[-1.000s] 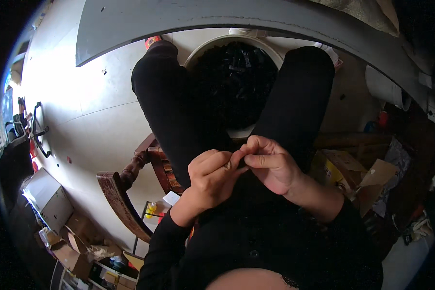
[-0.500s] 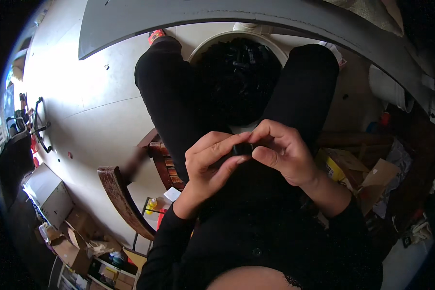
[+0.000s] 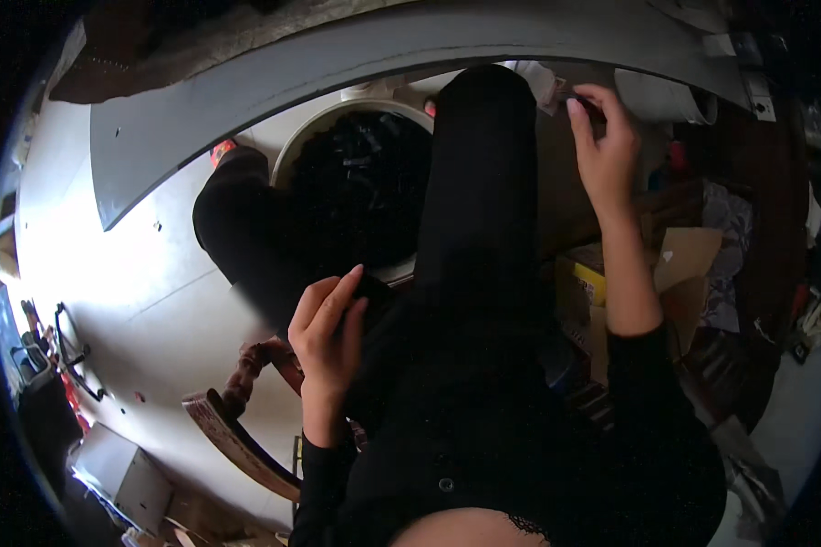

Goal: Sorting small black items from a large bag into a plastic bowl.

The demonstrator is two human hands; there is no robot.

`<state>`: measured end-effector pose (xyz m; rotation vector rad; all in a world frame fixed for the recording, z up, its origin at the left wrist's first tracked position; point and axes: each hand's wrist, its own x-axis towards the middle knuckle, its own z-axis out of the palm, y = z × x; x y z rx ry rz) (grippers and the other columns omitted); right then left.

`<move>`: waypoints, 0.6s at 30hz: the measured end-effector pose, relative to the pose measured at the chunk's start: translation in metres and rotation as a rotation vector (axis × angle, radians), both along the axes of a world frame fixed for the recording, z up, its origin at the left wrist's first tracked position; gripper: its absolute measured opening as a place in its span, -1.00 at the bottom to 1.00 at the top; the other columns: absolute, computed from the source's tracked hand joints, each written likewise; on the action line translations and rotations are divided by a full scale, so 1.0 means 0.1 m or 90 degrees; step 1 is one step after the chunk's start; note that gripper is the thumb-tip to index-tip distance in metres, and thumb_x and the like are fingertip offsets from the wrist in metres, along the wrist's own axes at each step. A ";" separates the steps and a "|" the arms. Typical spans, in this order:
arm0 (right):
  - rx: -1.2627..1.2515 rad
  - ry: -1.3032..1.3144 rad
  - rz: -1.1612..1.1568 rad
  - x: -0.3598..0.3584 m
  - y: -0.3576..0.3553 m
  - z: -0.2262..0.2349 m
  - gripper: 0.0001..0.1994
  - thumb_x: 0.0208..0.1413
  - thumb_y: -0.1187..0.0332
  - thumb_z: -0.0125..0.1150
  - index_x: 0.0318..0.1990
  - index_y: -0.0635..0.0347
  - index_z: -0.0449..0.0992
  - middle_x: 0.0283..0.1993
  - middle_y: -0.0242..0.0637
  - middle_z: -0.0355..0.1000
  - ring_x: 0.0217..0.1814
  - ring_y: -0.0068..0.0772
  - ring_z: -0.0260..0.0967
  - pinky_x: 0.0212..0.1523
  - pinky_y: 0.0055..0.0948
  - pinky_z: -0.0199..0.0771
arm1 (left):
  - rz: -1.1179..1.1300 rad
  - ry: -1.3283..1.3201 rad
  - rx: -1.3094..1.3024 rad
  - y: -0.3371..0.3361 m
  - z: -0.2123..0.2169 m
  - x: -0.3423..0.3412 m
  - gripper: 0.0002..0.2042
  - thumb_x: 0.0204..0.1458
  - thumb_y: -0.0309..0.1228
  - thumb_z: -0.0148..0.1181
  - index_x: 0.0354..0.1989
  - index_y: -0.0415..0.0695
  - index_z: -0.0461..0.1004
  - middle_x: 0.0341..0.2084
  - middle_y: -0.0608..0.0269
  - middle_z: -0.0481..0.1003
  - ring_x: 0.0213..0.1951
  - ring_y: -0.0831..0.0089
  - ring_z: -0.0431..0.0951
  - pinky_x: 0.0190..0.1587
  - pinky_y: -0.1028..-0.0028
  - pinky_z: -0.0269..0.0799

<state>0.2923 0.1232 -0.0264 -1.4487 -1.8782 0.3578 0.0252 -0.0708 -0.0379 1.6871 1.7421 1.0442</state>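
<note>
My left hand (image 3: 324, 330) is raised over my lap at the left, fingers curled toward the thumb. A small black piece (image 3: 371, 290) seems to sit at its fingertips, hard to tell from my black clothes. Out to the right, beyond my right knee, my right hand (image 3: 608, 150) is lifted with thumb and forefinger nearly meeting. Something small and dark appears between them, too unclear to name. A pale round bucket (image 3: 287, 155) stands on the floor between my legs, full of small black parts (image 3: 360, 159).
A grey tabletop (image 3: 337, 59) curves across the far side above my knees. Open cardboard boxes (image 3: 689, 260) lie at the right, near a white bin (image 3: 657, 96). At my left are a wooden chair arm (image 3: 237, 442) and a white box (image 3: 123, 479) on the floor.
My hands, together on a small black piece before, have parted. The right has moved far out to the right; the left has shifted left. My view has turned rightward.
</note>
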 end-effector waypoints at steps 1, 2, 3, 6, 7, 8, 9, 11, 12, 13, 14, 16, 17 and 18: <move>-0.044 -0.129 -0.074 0.21 0.06 -0.19 -0.83 0.05 0.40 0.05 -0.22 0.24 0.46 -0.33 -0.13 0.46 -0.25 -0.27 0.44 -0.20 -0.47 0.39 | 0.005 -0.002 -0.014 0.01 0.01 0.01 -0.63 -0.24 -0.69 0.17 -0.15 -0.19 0.47 -0.39 0.08 0.42 -0.40 0.28 0.47 -0.36 0.48 0.38; -0.256 -0.420 -0.046 0.47 0.13 -0.42 -0.79 0.06 0.38 0.02 -0.16 0.22 0.44 -0.25 -0.14 0.45 -0.16 -0.21 0.41 -0.12 -0.30 0.34 | 0.000 -0.002 -0.002 0.04 0.03 0.04 -0.63 -0.24 -0.69 0.17 -0.15 -0.19 0.47 -0.39 0.08 0.42 -0.40 0.28 0.47 -0.36 0.48 0.38; -0.470 -0.702 -0.009 0.69 0.18 -0.66 -0.75 0.06 0.36 0.00 -0.11 0.20 0.41 -0.16 -0.15 0.43 -0.06 -0.16 0.37 -0.03 -0.14 0.30 | -0.026 0.017 -0.023 0.06 0.06 0.05 -0.65 -0.23 -0.68 0.16 -0.17 -0.20 0.47 -0.40 0.08 0.42 -0.40 0.25 0.47 -0.37 0.46 0.38; -0.665 -0.790 0.118 0.68 0.12 -0.83 -0.74 0.01 0.43 0.00 -0.13 0.28 0.44 -0.03 -0.05 0.35 0.03 -0.04 0.30 0.08 -0.02 0.20 | -0.110 0.108 -0.030 0.11 0.04 0.01 -0.69 -0.22 -0.63 0.14 -0.20 -0.22 0.46 -0.41 0.10 0.40 -0.40 0.23 0.45 -0.39 0.39 0.39; -0.608 -0.680 0.125 0.52 0.19 -0.60 -0.81 0.03 0.38 0.05 -0.27 0.30 0.48 -0.23 -0.07 0.43 -0.19 -0.12 0.40 -0.15 -0.16 0.38 | -0.124 0.106 -0.030 0.14 0.03 0.02 -0.70 -0.22 -0.61 0.15 -0.21 -0.22 0.46 -0.41 0.12 0.40 -0.40 0.25 0.45 -0.38 0.39 0.39; -0.606 -0.555 0.191 0.27 0.28 -0.33 -0.82 0.02 0.37 0.07 -0.32 0.32 0.46 -0.29 -0.13 0.43 -0.25 -0.19 0.39 -0.22 -0.28 0.37 | -0.139 0.105 -0.039 0.14 0.05 0.02 -0.70 -0.22 -0.58 0.16 -0.21 -0.22 0.46 -0.41 0.14 0.40 -0.40 0.27 0.45 -0.38 0.39 0.39; -0.601 -0.430 0.256 0.01 0.36 -0.08 -0.82 0.01 0.36 0.09 -0.38 0.33 0.44 -0.35 -0.19 0.43 -0.31 -0.26 0.38 -0.29 -0.40 0.35 | -0.139 0.113 -0.054 0.14 0.06 0.02 -0.70 -0.22 -0.59 0.16 -0.21 -0.19 0.47 -0.40 0.14 0.41 -0.39 0.26 0.46 -0.37 0.39 0.41; -0.401 -0.142 0.467 -0.40 0.43 0.21 -0.86 0.04 0.40 0.09 -0.43 0.32 0.43 -0.52 -0.28 0.38 -0.46 -0.48 0.34 -0.41 -0.51 0.30 | -0.144 0.156 -0.045 0.14 0.00 0.01 -0.69 -0.23 -0.58 0.16 -0.21 -0.17 0.48 -0.41 0.16 0.43 -0.38 0.28 0.47 -0.38 0.40 0.43; -0.380 -0.054 0.487 -0.63 0.48 0.39 -0.86 0.06 0.39 0.08 -0.42 0.31 0.44 -0.52 -0.31 0.38 -0.47 -0.54 0.32 -0.44 -0.52 0.29 | -0.135 0.160 -0.041 0.16 0.02 0.01 -0.69 -0.23 -0.58 0.16 -0.21 -0.17 0.48 -0.41 0.16 0.43 -0.38 0.28 0.47 -0.38 0.40 0.43; -0.362 0.035 0.511 -0.89 0.55 0.49 -0.86 0.07 0.39 0.07 -0.40 0.30 0.44 -0.52 -0.33 0.37 -0.48 -0.61 0.30 -0.47 -0.54 0.28 | -0.144 0.172 -0.045 0.16 0.03 0.00 -0.68 -0.23 -0.57 0.16 -0.20 -0.17 0.47 -0.40 0.17 0.43 -0.38 0.29 0.47 -0.37 0.41 0.43; -0.249 0.030 0.481 -1.14 0.60 0.52 -0.86 0.07 0.38 0.07 -0.41 0.29 0.44 -0.48 -0.32 0.38 -0.46 -0.59 0.31 -0.47 -0.56 0.27 | -0.154 0.182 -0.047 0.16 0.04 0.00 -0.67 -0.24 -0.56 0.17 -0.19 -0.17 0.47 -0.40 0.18 0.42 -0.38 0.31 0.47 -0.37 0.41 0.42; -0.046 0.024 0.426 -1.60 0.77 0.49 -0.86 0.05 0.37 0.10 -0.37 0.27 0.43 -0.41 -0.29 0.39 -0.44 -0.55 0.32 -0.46 -0.56 0.28 | -0.154 0.192 -0.029 0.22 0.09 0.05 -0.65 -0.26 -0.56 0.17 -0.18 -0.17 0.46 -0.39 0.21 0.42 -0.38 0.33 0.46 -0.36 0.42 0.42; 0.048 0.019 0.398 -1.77 0.91 0.41 -0.86 0.03 0.36 0.12 -0.33 0.25 0.43 -0.39 -0.28 0.38 -0.44 -0.53 0.33 -0.46 -0.54 0.29 | -0.161 0.179 -0.016 0.26 0.12 0.08 -0.64 -0.27 -0.55 0.17 -0.18 -0.16 0.46 -0.38 0.21 0.41 -0.38 0.33 0.46 -0.36 0.43 0.42; 0.055 0.018 0.395 -1.92 1.04 0.28 -0.86 0.03 0.36 0.12 -0.33 0.25 0.43 -0.39 -0.28 0.38 -0.44 -0.53 0.33 -0.46 -0.54 0.29 | -0.171 0.165 -0.003 0.30 0.13 0.11 -0.63 -0.28 -0.55 0.17 -0.17 -0.16 0.46 -0.38 0.22 0.41 -0.38 0.34 0.46 -0.35 0.43 0.42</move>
